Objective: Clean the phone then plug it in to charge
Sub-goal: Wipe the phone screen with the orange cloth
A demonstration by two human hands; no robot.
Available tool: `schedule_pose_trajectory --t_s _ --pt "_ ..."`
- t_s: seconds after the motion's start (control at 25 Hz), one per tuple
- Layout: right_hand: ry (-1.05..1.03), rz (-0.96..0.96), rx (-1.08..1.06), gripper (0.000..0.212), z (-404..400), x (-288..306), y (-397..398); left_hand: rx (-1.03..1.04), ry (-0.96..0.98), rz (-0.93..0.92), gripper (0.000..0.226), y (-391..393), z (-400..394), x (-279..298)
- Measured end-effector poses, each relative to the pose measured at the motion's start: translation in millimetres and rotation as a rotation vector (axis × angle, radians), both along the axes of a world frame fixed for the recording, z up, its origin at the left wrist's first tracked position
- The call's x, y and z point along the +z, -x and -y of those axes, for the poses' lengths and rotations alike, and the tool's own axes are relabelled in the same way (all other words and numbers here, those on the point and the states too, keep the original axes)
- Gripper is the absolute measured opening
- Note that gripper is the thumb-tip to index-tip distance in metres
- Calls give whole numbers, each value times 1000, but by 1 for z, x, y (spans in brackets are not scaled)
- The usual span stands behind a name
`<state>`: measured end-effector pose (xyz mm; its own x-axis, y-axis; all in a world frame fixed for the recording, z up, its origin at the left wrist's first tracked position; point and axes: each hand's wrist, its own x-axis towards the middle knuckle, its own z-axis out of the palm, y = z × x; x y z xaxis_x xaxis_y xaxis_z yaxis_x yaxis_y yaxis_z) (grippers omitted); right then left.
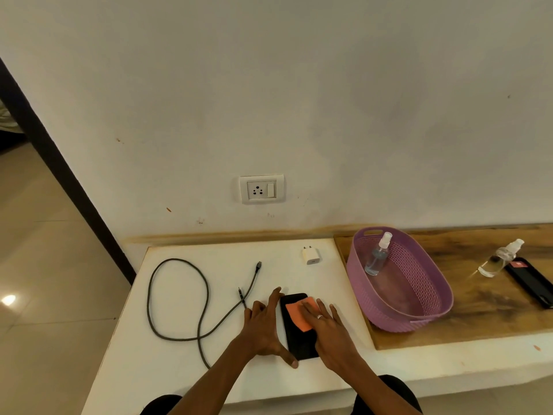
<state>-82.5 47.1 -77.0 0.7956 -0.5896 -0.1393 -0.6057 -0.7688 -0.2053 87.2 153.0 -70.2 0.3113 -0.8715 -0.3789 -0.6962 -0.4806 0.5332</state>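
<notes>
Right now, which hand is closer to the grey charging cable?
The left hand. It lies flat beside the black phone, its fingertips almost at the braided grey charging cable. The right hand presses the orange cloth on the phone, farther away.

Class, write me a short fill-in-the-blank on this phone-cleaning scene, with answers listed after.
1. The right hand presses an orange ____ onto the phone.
2. The charging cable lies to the ____ of the phone.
3. One spray bottle stands inside the purple ____.
4. The white adapter lies on the table, not in the wall ____.

Answers: cloth; left; basket; socket
</notes>
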Motion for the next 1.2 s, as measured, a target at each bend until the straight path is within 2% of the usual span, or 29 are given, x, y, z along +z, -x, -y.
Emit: schedule_pose_trajectory --t_s 0.16,0.32,0.4,0.48,0.56,0.6,0.64,0.68,0.76,0.8,0.92,0.96,1.04,1.12,1.2 --pt "-37 -6 15 74 -6 1 13 -7 0 13 166 -1 1 -1" --pt "12 -46 93 76 -11 -3 32 8 11 4 166 0 2 -3" --pt "17 -118 123 77 -13 -7 39 9 10 8 165 1 2 -3" --pt "27 -268 205 76 -13 -7 44 14 6 9 165 1 2 -3" --pt "169 -198 293 79 -11 -7 50 20 4 11 165 1 1 -4" --pt "216 -155 318 83 -12 -5 53 19 5 13 164 1 1 -4" --pt "177 -191 321 94 -15 -2 56 15 6 15 164 1 2 -5" --pt "133 -234 306 109 -14 2 56 11 6 19 164 1 2 -5" --pt "148 -145 269 150 -10 -3 53 8 6 26 164 2 2 -3" --pt "147 -162 275 161 -12 -5 52 8 6 29 164 2 2 -3" --pt "93 -137 278 166 -30 -20 58 -5 11 48 159 2 1 -4" --pt "66 -108 253 164 -32 -20 54 -11 13 54 157 2 0 -5" --pt "58 -106 284 135 -35 -24 55 -12 15 72 152 1 -1 -8" --pt "237 -143 267 105 -42 -26 56 -9 15 85 150 1 -1 -9" --pt "405 -227 169 97 -47 -26 53 -12 18 90 149 1 0 -10"
